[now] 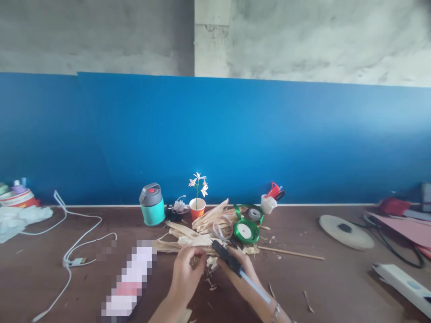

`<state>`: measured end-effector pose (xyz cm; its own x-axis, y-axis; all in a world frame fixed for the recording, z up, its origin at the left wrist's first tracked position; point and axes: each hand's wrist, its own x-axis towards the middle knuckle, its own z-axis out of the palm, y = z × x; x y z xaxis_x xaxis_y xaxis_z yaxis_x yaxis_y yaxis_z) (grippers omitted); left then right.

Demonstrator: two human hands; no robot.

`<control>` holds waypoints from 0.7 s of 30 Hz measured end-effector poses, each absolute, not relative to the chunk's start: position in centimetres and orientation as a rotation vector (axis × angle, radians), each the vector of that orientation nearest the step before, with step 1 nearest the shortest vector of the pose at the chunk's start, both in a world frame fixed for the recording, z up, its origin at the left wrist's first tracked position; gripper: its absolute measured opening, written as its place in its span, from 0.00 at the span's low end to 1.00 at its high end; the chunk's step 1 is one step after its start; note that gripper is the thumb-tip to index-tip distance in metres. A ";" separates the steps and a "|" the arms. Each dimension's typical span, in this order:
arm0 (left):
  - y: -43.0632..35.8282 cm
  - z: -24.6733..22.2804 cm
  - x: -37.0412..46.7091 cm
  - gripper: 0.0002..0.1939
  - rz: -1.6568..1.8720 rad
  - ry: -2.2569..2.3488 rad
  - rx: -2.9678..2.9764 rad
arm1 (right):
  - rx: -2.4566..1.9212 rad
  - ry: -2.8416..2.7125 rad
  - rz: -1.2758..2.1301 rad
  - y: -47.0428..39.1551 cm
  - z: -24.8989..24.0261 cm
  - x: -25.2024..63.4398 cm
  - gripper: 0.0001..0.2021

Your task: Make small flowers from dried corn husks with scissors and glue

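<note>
My right hand is wrapped round a black glue gun. Its tip points up and to the left, and a pale translucent glue stick sticks out of its rear end. Just left of the tip, my left hand is closed with thumb and fingertips brought together; whatever is between them is too small to make out. Dried corn husks lie in a heap beyond both hands. Small husk scraps are scattered on the table between my wrists.
Behind the husks stand a teal jar, a paper cup with husk flowers, and a green ribbon roll. A thin stick lies to the right, near a round disc. White cables trail at left.
</note>
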<state>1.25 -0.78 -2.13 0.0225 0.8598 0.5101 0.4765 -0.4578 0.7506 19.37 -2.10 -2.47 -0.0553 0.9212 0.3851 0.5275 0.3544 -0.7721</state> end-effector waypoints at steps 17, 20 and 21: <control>0.2 -3.3 0.5 0.10 1.592 1.525 1.792 | -2.327 -1.951 0.194 -1.8 1.4 30.8 0.24; 0.1 -3.2 0.6 0.10 1.593 1.529 1.801 | -2.526 -1.863 0.242 -1.8 0.6 33.3 0.26; 0.1 -3.1 0.7 0.10 1.592 1.526 1.803 | -2.570 -1.831 0.280 -1.9 0.4 33.8 0.26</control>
